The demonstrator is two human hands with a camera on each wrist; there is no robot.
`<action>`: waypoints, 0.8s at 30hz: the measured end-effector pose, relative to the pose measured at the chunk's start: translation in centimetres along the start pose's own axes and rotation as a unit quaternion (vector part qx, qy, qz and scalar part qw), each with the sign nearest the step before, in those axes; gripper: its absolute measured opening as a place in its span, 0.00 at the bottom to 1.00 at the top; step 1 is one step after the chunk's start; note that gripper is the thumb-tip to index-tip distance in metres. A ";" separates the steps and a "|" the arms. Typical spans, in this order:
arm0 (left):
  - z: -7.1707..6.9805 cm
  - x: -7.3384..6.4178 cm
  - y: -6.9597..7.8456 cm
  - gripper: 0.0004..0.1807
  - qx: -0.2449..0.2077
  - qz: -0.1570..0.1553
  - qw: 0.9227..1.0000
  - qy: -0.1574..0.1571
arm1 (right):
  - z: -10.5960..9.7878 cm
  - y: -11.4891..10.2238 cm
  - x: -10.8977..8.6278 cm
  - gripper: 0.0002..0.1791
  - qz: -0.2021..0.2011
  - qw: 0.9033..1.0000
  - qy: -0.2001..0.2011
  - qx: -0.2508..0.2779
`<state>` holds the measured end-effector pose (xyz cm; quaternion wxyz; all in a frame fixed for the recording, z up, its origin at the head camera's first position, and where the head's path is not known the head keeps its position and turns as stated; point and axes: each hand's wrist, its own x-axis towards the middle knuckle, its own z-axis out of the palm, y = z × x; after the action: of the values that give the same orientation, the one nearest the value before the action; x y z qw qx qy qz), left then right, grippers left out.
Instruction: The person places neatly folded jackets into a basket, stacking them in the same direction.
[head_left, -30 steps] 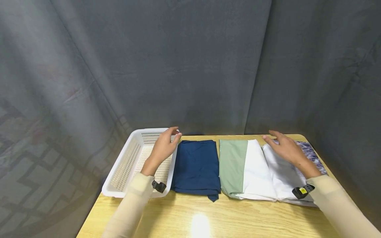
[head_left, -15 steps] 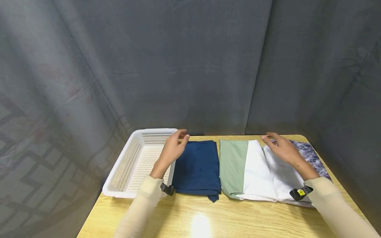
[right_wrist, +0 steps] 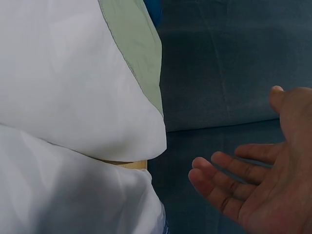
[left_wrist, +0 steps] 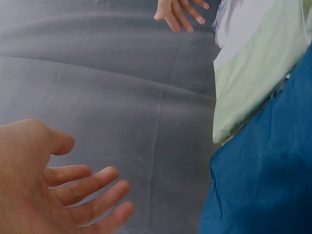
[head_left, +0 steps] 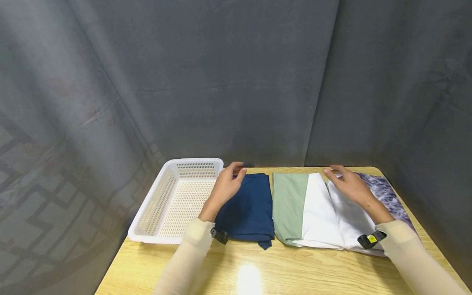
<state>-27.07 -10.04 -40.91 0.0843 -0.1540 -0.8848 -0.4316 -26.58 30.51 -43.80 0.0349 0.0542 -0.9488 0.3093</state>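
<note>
My left hand (head_left: 226,186) hovers over the folded navy blue cloth (head_left: 254,209), close to the right rim of the white plastic basket (head_left: 145,196). Its fingers are relaxed, and the left wrist view shows nothing in them. Above the white cloth (head_left: 352,209) at the right is my right hand (head_left: 352,186), fingers loosely spread and holding nothing. Between the hands lies a folded sage green cloth (head_left: 289,209), with another white cloth (head_left: 320,213) beside it. A purple-and-white patterned cloth (head_left: 387,196) shows at the far right, partly hidden by the right hand and forearm.
The wooden table (head_left: 280,270) runs along the front, with a bright light reflection on it. Grey curtains (head_left: 236,82) hang close behind the table and at both sides. The basket's perforated floor shows with nothing lying on it.
My left hand has moved right, from over the basket to over the navy cloth. The right hand has shifted very slightly left. The cloths and basket have stayed in place.
</note>
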 end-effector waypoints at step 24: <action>5.4 0.1 0.1 0.24 -0.073 -0.069 0.994 -0.050 | 1.2 0.6 -0.3 0.44 0.018 1.000 -0.015 0.010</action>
<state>-27.24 -5.72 -44.16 -0.0011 -0.1198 -0.8627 -0.4913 -26.38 30.29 -45.15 0.0146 0.0420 -0.9468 0.3186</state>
